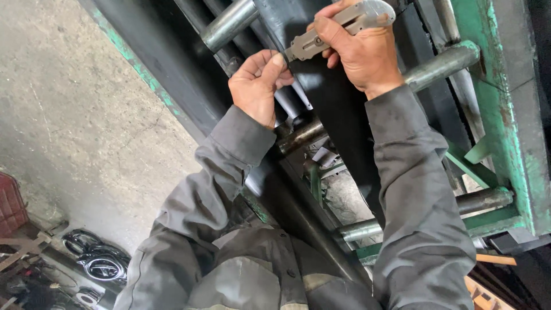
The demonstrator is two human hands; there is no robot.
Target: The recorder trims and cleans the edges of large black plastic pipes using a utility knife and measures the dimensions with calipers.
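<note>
My right hand (pixel 359 49) grips a grey metal utility knife (pixel 338 26), its blade end pointing left toward my left hand. My left hand (pixel 258 83) pinches the edge of a black rubber sheet (pixel 333 109) right at the knife's tip. The sheet hangs over steel rollers (pixel 229 23) in a green-painted metal frame (pixel 511 115). Both arms wear grey work sleeves.
More steel rollers (pixel 485 201) cross the frame at the right and bottom. Bare concrete floor (pixel 74 115) lies to the left. Black coiled rings (pixel 100 261) and a dark red crate (pixel 11 204) sit at the lower left among scrap.
</note>
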